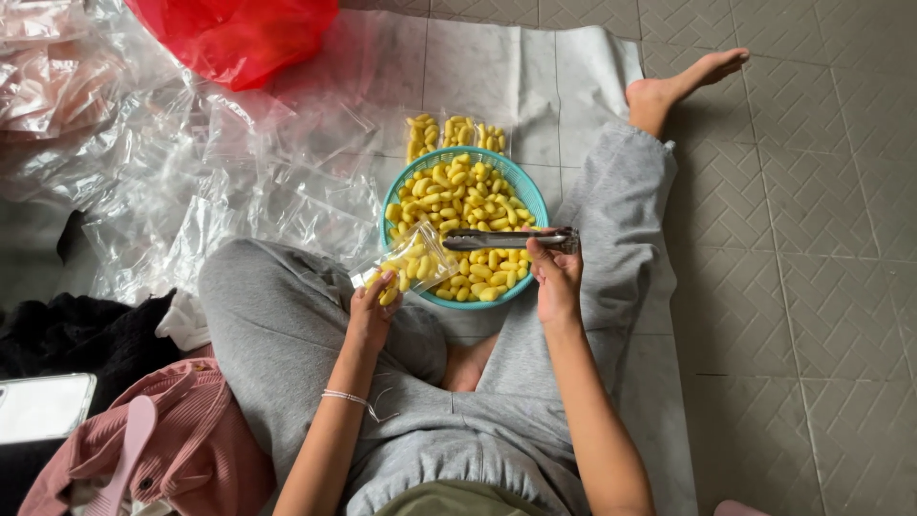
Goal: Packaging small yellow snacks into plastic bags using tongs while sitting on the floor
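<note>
While the left hand (371, 311) pinches a clear bag (413, 263) open-mouthed at the teal basket's (523, 196) seven o'clock rim, the right hand (557, 279) grips metal tongs (506, 240) closed over the yellow snacks (463, 196), seemingly for short transfers.

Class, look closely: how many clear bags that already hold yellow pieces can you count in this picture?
2. One small clear bag is in the left hand, over the teal basket's near-left rim. One filled bag lies flat beyond the basket. Others may be hidden among the empty plastic bags.
</note>
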